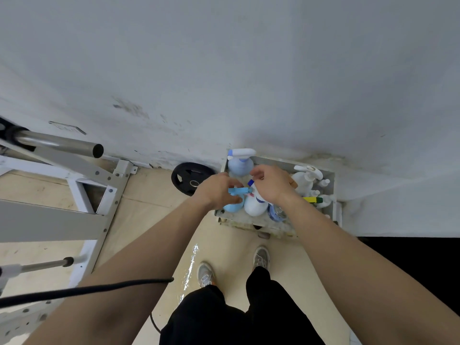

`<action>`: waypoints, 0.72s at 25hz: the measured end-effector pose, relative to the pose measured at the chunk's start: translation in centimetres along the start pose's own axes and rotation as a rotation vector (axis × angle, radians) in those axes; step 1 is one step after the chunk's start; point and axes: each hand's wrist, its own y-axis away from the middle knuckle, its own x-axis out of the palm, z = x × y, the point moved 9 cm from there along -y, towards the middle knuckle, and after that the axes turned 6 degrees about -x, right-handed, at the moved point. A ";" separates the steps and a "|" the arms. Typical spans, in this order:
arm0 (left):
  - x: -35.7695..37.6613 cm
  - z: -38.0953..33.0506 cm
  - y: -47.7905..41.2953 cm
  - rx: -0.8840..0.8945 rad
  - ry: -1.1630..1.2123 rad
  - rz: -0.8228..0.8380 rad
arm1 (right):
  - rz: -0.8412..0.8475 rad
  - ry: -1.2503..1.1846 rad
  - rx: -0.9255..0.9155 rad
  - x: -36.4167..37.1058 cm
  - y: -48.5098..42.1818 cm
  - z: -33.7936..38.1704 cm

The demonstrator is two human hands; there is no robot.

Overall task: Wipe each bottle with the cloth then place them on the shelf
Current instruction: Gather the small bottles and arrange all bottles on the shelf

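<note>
White blue-capped bottle in right hand, sprayer in left hand

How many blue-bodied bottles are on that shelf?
2: a pale blue bottle in the shelf's back left corner, a light blue bottle front left under the left hand. The right hand, on a white bottle, may hide others.

Shelf: on the floor against the wall, ahead of my shoes.
Back left corner: spray bottle.
Front left: trigger bottle, my left hand gripping its top.
Just right of it: middle bottle, touching it, my right hand gripping its neck.
Right of that, in front: jar.
Back right: pump bottle, small bottles beside it.
Left of shelf: weight plate by the wall; farther left, rack.
</note>
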 end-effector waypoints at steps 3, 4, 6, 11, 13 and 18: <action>-0.2 0.3 -0.1 -0.019 -0.034 -0.103 | -0.003 0.014 -0.028 0.4 0.6 -0.2; -0.5 0.6 -0.1 -0.044 -0.040 -0.131 | 0.014 0.023 -0.028 0.8 0.7 -0.3; -0.9 1.7 -0.1 -0.138 0.008 -0.163 | 0.028 0.048 -0.002 1.3 0.7 -0.9; 0.3 3.9 -0.4 -0.360 0.430 -0.106 | 0.013 0.068 0.019 1.3 0.4 -1.4; 1.3 3.9 -0.3 -0.437 0.670 -0.053 | 0.038 0.095 -0.015 1.4 0.3 -1.0; 1.6 4.8 -0.1 -0.541 1.093 -0.138 | 0.099 0.113 -0.052 1.8 -0.1 -0.8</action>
